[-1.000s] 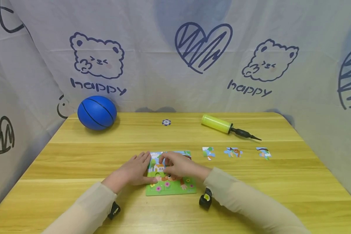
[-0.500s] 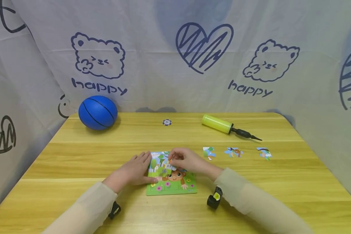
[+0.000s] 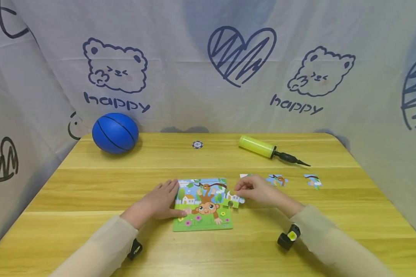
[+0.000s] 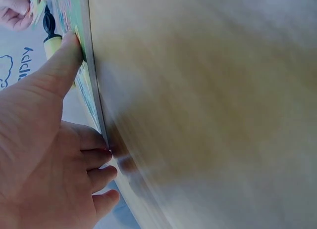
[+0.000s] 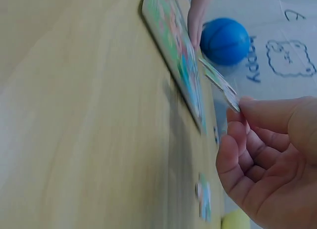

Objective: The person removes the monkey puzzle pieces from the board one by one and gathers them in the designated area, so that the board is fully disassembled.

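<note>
A monkey jigsaw board (image 3: 204, 225) lies flat on the table in the head view. My left hand (image 3: 158, 201) rests at its left edge, thumb on the picture and the other fingers along the side; the left wrist view shows the thumb (image 4: 69, 53) on top. To the right of the board, my right hand (image 3: 260, 191) pinches a puzzle piece (image 3: 230, 200) with a house on it. In the right wrist view, this piece (image 5: 220, 83) is raised off the table, tilted, between thumb and forefinger. The board shows a house picture at its left too.
Behind my right hand lie loose puzzle pieces: one partly hidden (image 3: 245, 176), one with a brown tail (image 3: 278, 180), one with a branch (image 3: 312, 181). Farther back are a blue ball (image 3: 115, 133), a round chip (image 3: 197, 144) and a yellow hand pump (image 3: 257, 146).
My right hand has lifted the house puzzle piece from the board's left part and carried it right, past the board's right edge. My left hand has stayed in place.
</note>
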{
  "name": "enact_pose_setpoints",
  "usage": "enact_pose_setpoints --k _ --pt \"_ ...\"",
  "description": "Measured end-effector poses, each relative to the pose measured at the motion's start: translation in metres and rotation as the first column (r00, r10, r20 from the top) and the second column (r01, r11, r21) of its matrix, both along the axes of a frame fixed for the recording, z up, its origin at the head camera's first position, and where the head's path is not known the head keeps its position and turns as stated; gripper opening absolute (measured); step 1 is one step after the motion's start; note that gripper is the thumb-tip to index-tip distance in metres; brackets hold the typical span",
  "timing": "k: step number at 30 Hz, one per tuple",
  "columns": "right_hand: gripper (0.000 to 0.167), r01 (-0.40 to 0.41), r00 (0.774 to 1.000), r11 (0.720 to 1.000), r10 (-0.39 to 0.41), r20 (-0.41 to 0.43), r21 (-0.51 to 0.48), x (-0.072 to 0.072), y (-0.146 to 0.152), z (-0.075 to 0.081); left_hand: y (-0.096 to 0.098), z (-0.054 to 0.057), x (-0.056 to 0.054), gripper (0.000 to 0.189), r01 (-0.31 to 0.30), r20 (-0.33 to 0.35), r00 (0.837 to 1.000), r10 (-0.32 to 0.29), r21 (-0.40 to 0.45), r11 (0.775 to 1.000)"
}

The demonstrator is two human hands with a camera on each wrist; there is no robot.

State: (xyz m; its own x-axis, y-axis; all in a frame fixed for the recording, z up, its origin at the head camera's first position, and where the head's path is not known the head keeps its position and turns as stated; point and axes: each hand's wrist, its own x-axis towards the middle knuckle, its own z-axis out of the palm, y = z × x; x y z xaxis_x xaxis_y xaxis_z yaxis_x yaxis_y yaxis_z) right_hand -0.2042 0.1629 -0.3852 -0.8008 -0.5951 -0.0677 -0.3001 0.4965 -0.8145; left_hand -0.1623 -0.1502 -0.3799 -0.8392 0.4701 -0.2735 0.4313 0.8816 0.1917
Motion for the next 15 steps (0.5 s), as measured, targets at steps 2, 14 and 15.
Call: enact_pose_setpoints --k 2,14,15 --pt "0.012 0.006 1.0 1.0 -0.006 0.006 0.015 0.0 0.01 -0.002 0.0 0.0 0.0 0.093 -0.002 0.001 1.0 0.002 -0.004 1.0" --pt "0.009 -0.011 0.998 1.0 0.01 0.062 0.022 -0.003 0.048 -0.008 0.0 0.001 0.0 0.093 -0.001 0.005 1.0 0.001 0.002 1.0" --pt "0.009 -0.015 0.998 0.999 0.013 0.056 0.032 -0.003 0.05 -0.009 0.0 0.001 0.0 0.093 -0.001 0.004 1.0 0.001 0.001 1.0"
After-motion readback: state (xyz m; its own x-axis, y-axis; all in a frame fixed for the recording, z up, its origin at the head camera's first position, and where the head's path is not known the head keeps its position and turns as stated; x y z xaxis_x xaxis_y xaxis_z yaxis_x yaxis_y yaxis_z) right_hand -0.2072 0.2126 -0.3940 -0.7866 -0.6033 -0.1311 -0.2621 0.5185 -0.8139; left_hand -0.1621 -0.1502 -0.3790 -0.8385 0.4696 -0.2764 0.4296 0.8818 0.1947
